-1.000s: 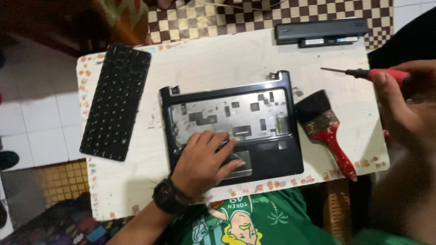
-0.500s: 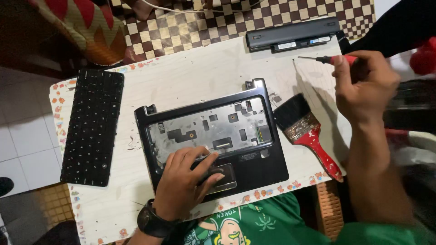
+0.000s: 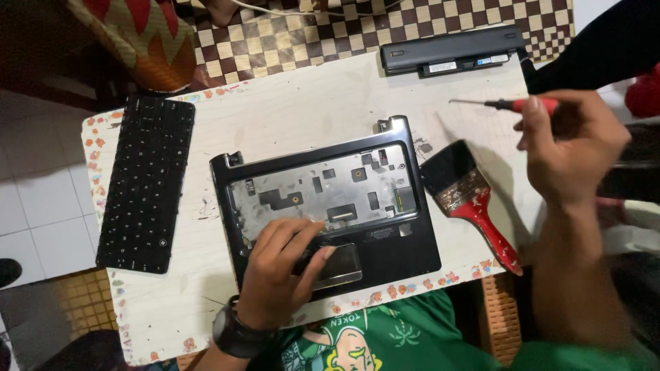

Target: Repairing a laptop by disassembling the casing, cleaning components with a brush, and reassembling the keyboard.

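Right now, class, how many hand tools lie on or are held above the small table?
2. A red-handled paintbrush lies right of the laptop base; a red-handled screwdriver is in the right hand. Others may be hidden.

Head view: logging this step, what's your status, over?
Left hand flat on the black laptop base at its touchpad. Right hand grips the red-handled screwdriver, raised off the laptop. Red-handled paintbrush lies between them.

Left hand (image 3: 285, 264) flat, fingers spread, watch on wrist; right hand (image 3: 574, 148) raised, fingers pinched.
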